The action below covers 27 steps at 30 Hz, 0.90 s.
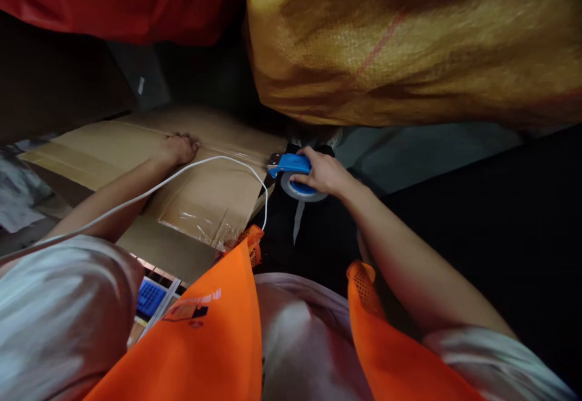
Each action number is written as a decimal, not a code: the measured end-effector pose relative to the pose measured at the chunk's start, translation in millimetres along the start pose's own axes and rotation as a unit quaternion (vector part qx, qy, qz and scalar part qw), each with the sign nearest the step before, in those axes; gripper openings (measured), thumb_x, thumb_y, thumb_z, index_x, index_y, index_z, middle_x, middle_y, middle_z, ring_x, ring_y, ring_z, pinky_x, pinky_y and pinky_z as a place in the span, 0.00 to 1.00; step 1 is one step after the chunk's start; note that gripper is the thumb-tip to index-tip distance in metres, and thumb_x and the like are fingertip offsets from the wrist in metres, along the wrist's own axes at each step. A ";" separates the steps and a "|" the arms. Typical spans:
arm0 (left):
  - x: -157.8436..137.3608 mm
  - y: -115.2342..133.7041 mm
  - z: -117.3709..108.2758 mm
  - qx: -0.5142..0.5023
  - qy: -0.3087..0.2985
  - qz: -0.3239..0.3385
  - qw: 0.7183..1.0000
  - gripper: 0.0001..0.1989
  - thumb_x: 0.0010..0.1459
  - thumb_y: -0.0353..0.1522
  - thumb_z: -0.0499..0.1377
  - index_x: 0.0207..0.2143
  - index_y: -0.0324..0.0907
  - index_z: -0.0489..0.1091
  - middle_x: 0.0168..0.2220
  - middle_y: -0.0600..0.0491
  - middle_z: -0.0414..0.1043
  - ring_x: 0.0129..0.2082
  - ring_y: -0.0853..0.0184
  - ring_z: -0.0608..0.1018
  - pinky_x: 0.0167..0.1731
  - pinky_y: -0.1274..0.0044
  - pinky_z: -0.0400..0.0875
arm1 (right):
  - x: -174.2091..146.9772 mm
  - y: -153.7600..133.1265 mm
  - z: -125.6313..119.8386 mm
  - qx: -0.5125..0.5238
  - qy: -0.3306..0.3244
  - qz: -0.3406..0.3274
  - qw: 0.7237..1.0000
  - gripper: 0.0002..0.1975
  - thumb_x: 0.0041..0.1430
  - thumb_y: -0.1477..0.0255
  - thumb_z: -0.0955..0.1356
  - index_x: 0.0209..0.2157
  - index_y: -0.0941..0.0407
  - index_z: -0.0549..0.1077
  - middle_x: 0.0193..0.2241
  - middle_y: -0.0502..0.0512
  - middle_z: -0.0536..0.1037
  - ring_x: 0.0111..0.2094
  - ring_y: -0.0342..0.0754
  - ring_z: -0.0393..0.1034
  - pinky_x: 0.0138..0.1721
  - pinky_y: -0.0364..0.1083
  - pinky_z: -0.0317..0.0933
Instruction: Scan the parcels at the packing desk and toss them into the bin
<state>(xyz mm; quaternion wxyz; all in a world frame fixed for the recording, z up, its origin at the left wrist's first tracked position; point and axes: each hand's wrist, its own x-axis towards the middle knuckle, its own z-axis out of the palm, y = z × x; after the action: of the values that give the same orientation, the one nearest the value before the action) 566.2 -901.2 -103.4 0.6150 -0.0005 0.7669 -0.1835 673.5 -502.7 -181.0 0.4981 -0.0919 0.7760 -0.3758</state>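
Observation:
My right hand (325,172) is wrapped round a blue tape dispenser (294,163) with a metal cutting end. A wide roll of tape (291,190) sits in it, and a loose strip hangs below. The dispenser's front end is at the right edge of a brown cardboard box (213,180). My left hand (180,148) rests on top of the box, its foreshortened fingers pressed to the cardboard, holding nothing that I can see. Shiny clear tape runs along the top and crumples over the near edge.
A white cable (182,171) loops over my left forearm and the box. Large yellow (409,43) and red (127,1) sacks overhang the far side. At the lower left, a blue item (150,297) shows beneath the box. Crumpled pale plastic (20,192) lies at the far left.

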 end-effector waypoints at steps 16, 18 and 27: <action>-27.7 121.0 22.1 0.011 -0.098 0.219 0.971 0.44 0.70 0.58 0.44 0.78 0.44 0.47 0.79 0.45 0.40 0.78 0.47 0.45 0.75 0.59 0.38 | -17.6 -2.2 34.4 0.058 0.042 0.013 0.997 0.32 0.62 0.56 0.72 0.62 0.55 0.65 0.54 0.69 0.78 0.52 0.67 0.75 0.50 0.58 0.68; -41.3 127.0 19.3 0.005 -0.089 0.222 0.971 0.47 0.69 0.59 0.45 0.78 0.39 0.48 0.78 0.41 0.42 0.78 0.47 0.46 0.75 0.61 0.39 | -12.3 1.1 31.9 0.067 0.052 0.012 0.996 0.33 0.61 0.56 0.73 0.62 0.54 0.65 0.54 0.68 0.78 0.51 0.67 0.75 0.49 0.57 0.68; -82.0 180.1 3.1 0.031 -0.068 0.110 0.991 0.51 0.62 0.55 0.61 0.74 0.30 0.55 0.74 0.30 0.51 0.72 0.36 0.60 0.69 0.53 0.57 | 17.5 1.3 1.3 0.047 0.047 -0.018 0.998 0.34 0.55 0.57 0.77 0.60 0.54 0.70 0.48 0.65 0.81 0.47 0.64 0.76 0.47 0.55 0.68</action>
<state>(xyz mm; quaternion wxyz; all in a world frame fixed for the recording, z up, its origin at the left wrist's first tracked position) 629.6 -715.6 -77.4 0.6818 0.0903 0.7128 -0.1376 666.4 -511.5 -194.5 0.4585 -0.0643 0.7781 -0.4246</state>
